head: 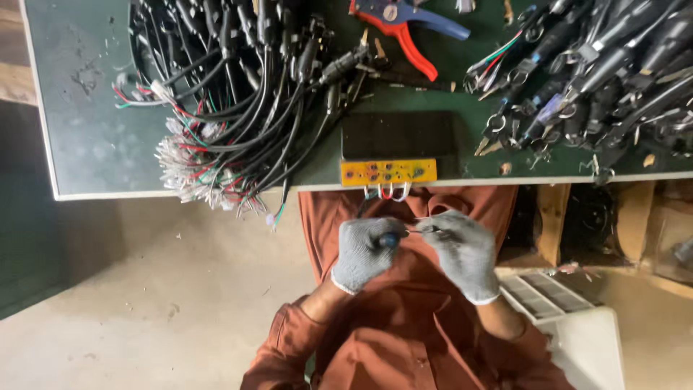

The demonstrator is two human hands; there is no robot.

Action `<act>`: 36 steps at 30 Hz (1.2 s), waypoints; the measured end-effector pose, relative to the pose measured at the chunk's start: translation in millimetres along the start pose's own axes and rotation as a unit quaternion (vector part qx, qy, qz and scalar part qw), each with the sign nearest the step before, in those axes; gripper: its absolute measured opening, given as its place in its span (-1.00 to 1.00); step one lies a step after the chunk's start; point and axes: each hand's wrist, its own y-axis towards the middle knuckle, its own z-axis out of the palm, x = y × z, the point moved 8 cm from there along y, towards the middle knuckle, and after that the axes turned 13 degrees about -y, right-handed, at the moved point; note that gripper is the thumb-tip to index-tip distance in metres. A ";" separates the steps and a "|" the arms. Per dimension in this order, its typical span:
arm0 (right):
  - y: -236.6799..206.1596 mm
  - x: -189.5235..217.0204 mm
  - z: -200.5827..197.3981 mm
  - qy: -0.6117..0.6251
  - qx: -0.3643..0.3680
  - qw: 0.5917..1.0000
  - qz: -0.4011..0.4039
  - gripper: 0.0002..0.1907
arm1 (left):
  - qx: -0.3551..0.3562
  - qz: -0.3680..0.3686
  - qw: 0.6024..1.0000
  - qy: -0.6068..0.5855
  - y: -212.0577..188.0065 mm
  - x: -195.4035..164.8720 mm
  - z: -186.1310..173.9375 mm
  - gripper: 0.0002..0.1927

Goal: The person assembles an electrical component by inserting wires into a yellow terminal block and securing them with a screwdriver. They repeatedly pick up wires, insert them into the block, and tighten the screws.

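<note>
Both my hands wear grey knit gloves and meet in front of my orange clothing, just below the table edge. My left hand [363,250] is closed around a small dark, blue-tipped piece [390,240]. My right hand [462,249] pinches a thin wire end [422,230] that touches this piece. Directly above the hands, a yellow panel [388,172] with small sockets sits on the table edge, and short white and red wire loops [386,192] hang from it. A black box [397,135] lies behind the panel.
On the green table top [79,123] lies a big bundle of black cables [238,94] with stripped coloured ends. A pile of black connectors [599,65] lies at the right. A red and blue wire stripper [408,25] is at the back, and a white grilled unit [570,325] stands on the floor.
</note>
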 end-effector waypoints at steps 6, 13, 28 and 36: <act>-8.2 16.6 -0.6 -0.216 0.071 0.959 -0.171 -0.80 | 0.057 0.069 0.972 0.219 0.9 -8.5 14.3 -0.91; -16.6 10.5 16.4 -0.152 0.071 0.959 -0.230 -0.89 | 0.143 0.062 0.943 0.294 -13.9 4.8 29.9 -0.79; 96.8 -5.9 -63.7 0.029 0.355 0.932 -0.061 -0.72 | -0.081 0.186 0.867 0.455 66.2 -67.0 -97.8 -0.54; 218.9 -29.1 -100.3 -0.322 -0.143 0.935 -0.033 -0.81 | -0.140 0.113 0.818 0.546 103.6 -17.3 -131.5 -0.57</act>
